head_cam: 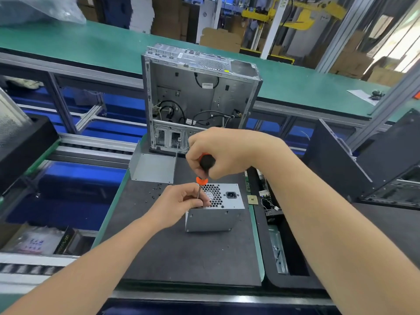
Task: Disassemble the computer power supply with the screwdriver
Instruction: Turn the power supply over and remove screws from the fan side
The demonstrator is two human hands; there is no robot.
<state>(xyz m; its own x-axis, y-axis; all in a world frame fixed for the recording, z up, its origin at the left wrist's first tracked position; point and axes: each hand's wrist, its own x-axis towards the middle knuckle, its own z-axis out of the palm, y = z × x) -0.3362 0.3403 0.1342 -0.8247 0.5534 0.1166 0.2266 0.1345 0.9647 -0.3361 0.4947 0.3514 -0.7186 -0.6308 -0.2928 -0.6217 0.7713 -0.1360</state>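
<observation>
Grey sheet metal forms the power supply [213,218], which stands near the middle of the dark-matted table [181,258] with its honeycomb grille and socket face turned upward. A screwdriver [207,163] with a black handle and orange collar stands almost upright over the left edge of that face; its tip is hidden behind fingers, so I cannot tell whether it sits in a screw. The right grip [218,151] comes from above and is curled round the black handle. The left grip [181,201] is narrow, pinching the thin shaft just below the orange collar while resting against the upper left corner of the power supply. Beyond the hands, an open computer case [195,96] stands upright at the far edge of the table, loose black cables hanging inside it. A bent metal cover [154,167] lies just left of the case, and small dark screws [154,192] are scattered on the mat between that cover and the left grip. A small square chip [252,199] lies just right of the power supply. A green conveyor belt [91,44] runs behind the case.
</observation>
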